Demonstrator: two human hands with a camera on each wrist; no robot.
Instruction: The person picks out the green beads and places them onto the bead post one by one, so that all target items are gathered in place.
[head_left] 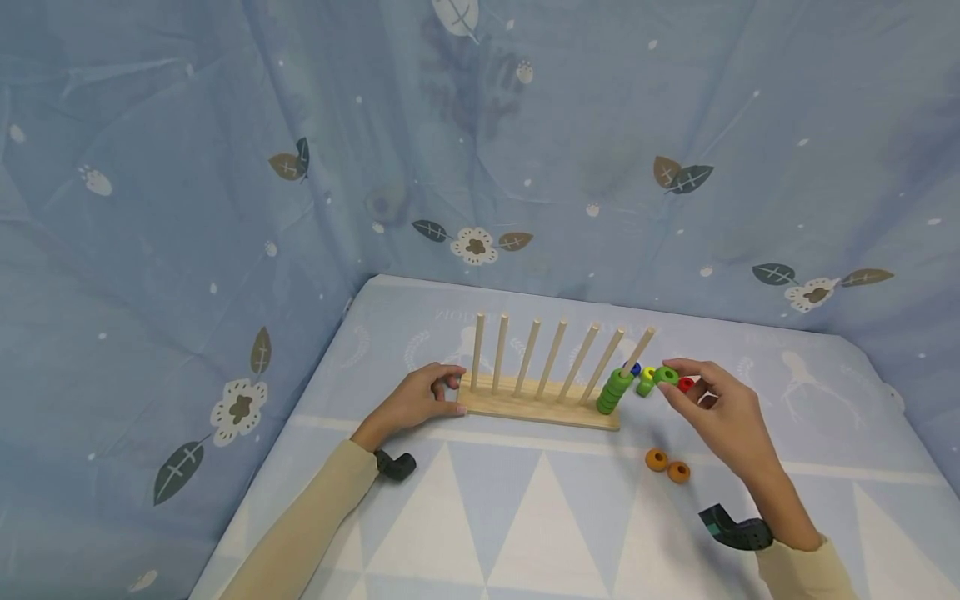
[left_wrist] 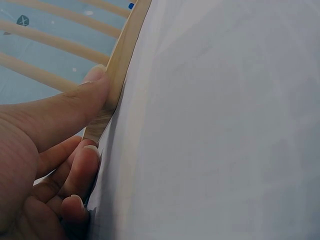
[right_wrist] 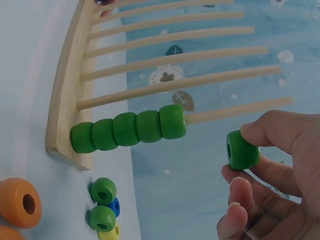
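Observation:
A wooden peg rack (head_left: pixel 540 407) stands on the table, with several upright rods along its base. My left hand (head_left: pixel 416 395) grips the rack's left end between thumb and fingers; in the left wrist view the thumb (left_wrist: pixel 75 107) lies along the base's edge. Several green beads (right_wrist: pixel 125 130) are stacked on the rightmost rod. Between the thumb and fingers of my right hand (head_left: pixel 723 412) is another green bead (right_wrist: pixel 243 150), pinched just beyond that rod's tip and apart from it. The hole in this bead faces the rod side in the right wrist view.
Two orange beads (head_left: pixel 667 466) lie on the table in front of the rack's right end. Behind that end are loose green beads (right_wrist: pixel 103 218), a blue bead (right_wrist: pixel 115 206), a yellow bead (right_wrist: pixel 111 233) and a red bead (head_left: pixel 686 384). A patterned blue curtain (head_left: pixel 585 150) hangs behind the table.

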